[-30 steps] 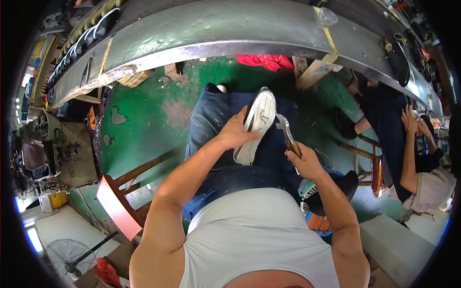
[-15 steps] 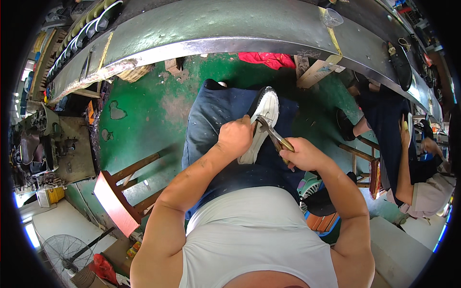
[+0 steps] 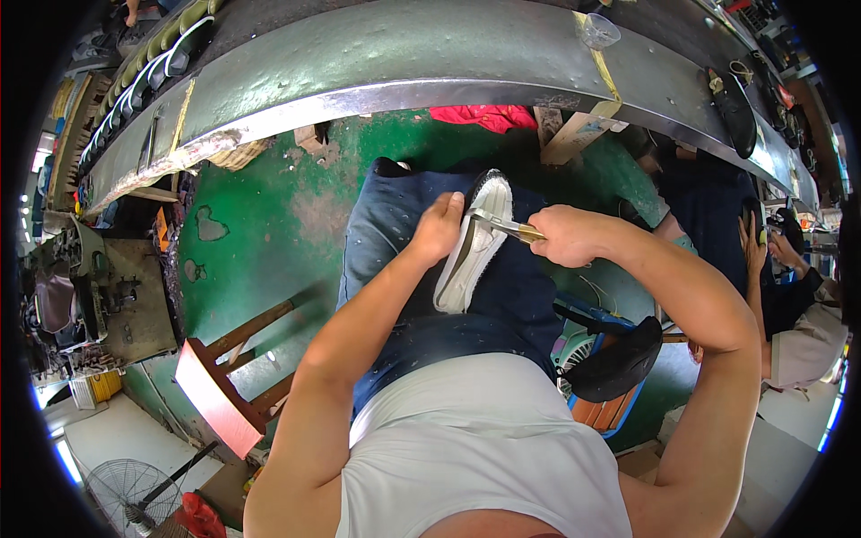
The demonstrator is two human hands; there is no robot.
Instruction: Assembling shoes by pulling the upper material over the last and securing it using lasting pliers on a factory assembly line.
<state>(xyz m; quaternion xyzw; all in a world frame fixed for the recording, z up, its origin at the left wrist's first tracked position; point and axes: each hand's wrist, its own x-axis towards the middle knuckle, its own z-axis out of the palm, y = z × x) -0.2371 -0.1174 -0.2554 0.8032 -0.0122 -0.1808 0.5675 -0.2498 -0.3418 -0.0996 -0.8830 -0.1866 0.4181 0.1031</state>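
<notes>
A shoe (image 3: 464, 273) with a whitish underside lies bottom up across my lap, its toe pointing toward the bench. Dark upper material shows along its left edge. My left hand (image 3: 439, 228) is closed on that left side, with the thumb near the edge; part of its grip is hidden. In my right hand (image 3: 567, 236) is a pair of pincers (image 3: 505, 224), held nearly level by the handles. Their metal head rests over the front half of the underside, near my left fingertips. Whether the jaws grip anything cannot be made out.
A metal-topped bench (image 3: 377, 54) runs across the far side, bearing a clear plastic cup (image 3: 599, 32) and a dark shoe (image 3: 731, 112). A wooden stool (image 3: 220, 394) stands at left, a black bag (image 3: 614, 363) at right. Another person's hand (image 3: 753, 242) shows far right.
My right hand has swung up and outward, turning the pincers from slanted to nearly level. The shoe has tilted slightly, and my left hand has shifted up along its edge.
</notes>
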